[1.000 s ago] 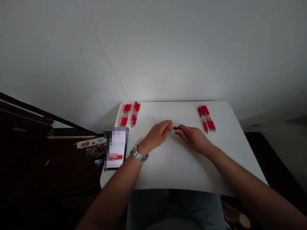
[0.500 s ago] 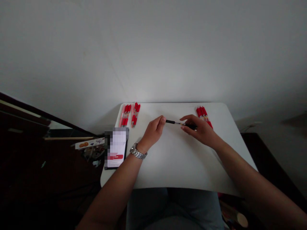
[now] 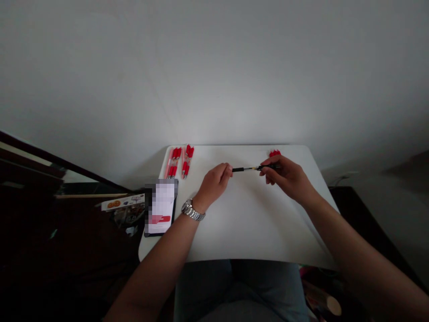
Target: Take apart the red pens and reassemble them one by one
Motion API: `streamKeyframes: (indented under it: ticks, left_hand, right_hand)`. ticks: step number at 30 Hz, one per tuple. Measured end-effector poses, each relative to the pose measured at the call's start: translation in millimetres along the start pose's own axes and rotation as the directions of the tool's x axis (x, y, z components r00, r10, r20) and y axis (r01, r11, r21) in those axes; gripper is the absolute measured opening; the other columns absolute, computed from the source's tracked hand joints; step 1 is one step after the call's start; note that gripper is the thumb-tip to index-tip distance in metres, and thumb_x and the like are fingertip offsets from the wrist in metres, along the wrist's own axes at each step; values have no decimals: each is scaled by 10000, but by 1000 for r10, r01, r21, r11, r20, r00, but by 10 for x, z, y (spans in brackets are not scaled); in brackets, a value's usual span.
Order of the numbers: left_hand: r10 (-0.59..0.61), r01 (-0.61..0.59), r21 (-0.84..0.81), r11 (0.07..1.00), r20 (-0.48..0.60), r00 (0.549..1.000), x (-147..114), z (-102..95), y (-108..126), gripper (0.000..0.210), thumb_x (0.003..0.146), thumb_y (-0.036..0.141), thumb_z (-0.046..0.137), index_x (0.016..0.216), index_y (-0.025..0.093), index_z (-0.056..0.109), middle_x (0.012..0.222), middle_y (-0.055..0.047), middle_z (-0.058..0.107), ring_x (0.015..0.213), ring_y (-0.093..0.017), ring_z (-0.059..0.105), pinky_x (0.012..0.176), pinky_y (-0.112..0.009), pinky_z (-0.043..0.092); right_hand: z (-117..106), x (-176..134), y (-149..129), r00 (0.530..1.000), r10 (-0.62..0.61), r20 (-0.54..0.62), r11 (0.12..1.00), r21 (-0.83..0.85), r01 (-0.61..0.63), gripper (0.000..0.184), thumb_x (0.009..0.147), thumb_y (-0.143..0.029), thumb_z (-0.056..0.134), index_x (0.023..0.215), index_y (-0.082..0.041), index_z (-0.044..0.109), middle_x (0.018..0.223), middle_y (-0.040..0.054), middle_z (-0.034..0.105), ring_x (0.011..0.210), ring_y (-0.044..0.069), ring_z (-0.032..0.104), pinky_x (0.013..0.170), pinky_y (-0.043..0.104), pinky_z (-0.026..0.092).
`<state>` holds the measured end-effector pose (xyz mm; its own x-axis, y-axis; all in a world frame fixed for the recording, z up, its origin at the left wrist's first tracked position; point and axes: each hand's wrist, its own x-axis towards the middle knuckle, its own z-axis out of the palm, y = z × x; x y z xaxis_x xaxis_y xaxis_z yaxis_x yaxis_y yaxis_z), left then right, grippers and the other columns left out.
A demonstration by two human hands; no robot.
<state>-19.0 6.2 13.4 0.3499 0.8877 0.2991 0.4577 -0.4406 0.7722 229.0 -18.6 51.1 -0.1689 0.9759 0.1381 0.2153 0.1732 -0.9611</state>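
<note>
A black pen (image 3: 250, 169) with a clear middle section lies level between my two hands, above the table. My left hand (image 3: 217, 179), a metal watch on its wrist, is closed around the pen's left end, which is hidden in the fist. My right hand (image 3: 284, 174) pinches the right part of the pen between thumb and fingers. Just behind my right hand are the red tops of several pens (image 3: 275, 153); the hand covers the rest of them.
Red pens (image 3: 173, 162) and a second red bunch (image 3: 187, 161), each beside a pink stick, lie at the table's back left. A phone (image 3: 161, 208) with a lit, partly blurred screen rests at the left edge. The white table (image 3: 234, 232) meets a wall (image 3: 214, 80) behind.
The fingers of my right hand have closed from a loose, spread pose into a pinch on the pen. That hand now covers more of the red pens at right. The view shifts slightly.
</note>
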Motion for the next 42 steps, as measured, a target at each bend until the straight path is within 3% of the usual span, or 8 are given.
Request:
streamKeyframes:
  ticks: [4, 9, 19, 28, 33, 37, 42]
  left_hand:
    - [142, -146, 85, 986, 50, 989, -5, 19, 125, 266, 1059, 341, 407, 1117, 205, 628, 1047, -63, 630, 883, -162, 606, 835, -310, 485]
    - [270, -286, 72, 955, 176, 947, 2, 97, 287, 240, 1015, 338, 539, 1164, 204, 672, 1087, -78, 642, 976, -184, 625, 885, -334, 515]
    - [117, -91, -128, 988, 206, 972, -84, 317, 407, 221, 993, 330, 579, 1094, 190, 717, 1010, -67, 722, 884, -165, 671, 821, -311, 542]
    - [18, 62, -290, 955, 267, 964, -78, 506, 438, 344, 1002, 444, 536, 1016, 170, 744, 856, -35, 739, 733, -134, 640, 686, -248, 487]
    - [29, 37, -233, 972, 276, 961, -55, 544, 455, 335, 1015, 423, 515, 1005, 181, 747, 885, -36, 744, 783, -149, 661, 729, -261, 509]
    - [64, -41, -124, 991, 192, 979, -3, 497, 441, 274, 1016, 353, 523, 1088, 190, 732, 992, -59, 727, 876, -160, 674, 801, -281, 538]
    - [108, -117, 96, 988, 98, 989, 80, 353, 307, 215, 1006, 278, 541, 1105, 188, 709, 1067, -75, 684, 986, -185, 661, 939, -353, 536]
  right_hand:
    - [-53, -66, -14, 998, 37, -56, 999, -7, -38, 332, 889, -482, 714, 1022, -186, 647, 820, 53, 734, 605, 129, 608, 547, 275, 503]
    - [-113, -177, -19, 994, 66, -88, 998, -10, -67, 342, 880, -500, 721, 989, -183, 652, 768, 49, 735, 586, 133, 602, 551, 283, 505]
    - [-163, -293, 23, 992, 91, -87, 995, 60, -86, 353, 877, -496, 725, 1032, -185, 664, 770, 31, 713, 583, 130, 596, 542, 283, 491]
    - [-63, -364, 102, 982, 172, -74, 985, 43, -170, 401, 807, -566, 756, 850, -181, 653, 635, -6, 630, 517, 119, 563, 504, 270, 453]
    - [-56, -362, 119, 978, 189, -84, 981, 51, -185, 404, 818, -571, 737, 877, -193, 607, 627, -13, 627, 504, 117, 553, 490, 263, 438]
    - [-146, -343, 103, 978, 177, -106, 984, 8, -178, 410, 832, -581, 703, 908, -190, 605, 625, -2, 640, 499, 128, 551, 481, 268, 441]
    - [-458, -279, 159, 956, 167, -240, 938, -260, -230, 341, 866, -534, 647, 912, -196, 637, 605, -4, 621, 505, 144, 553, 483, 272, 423]
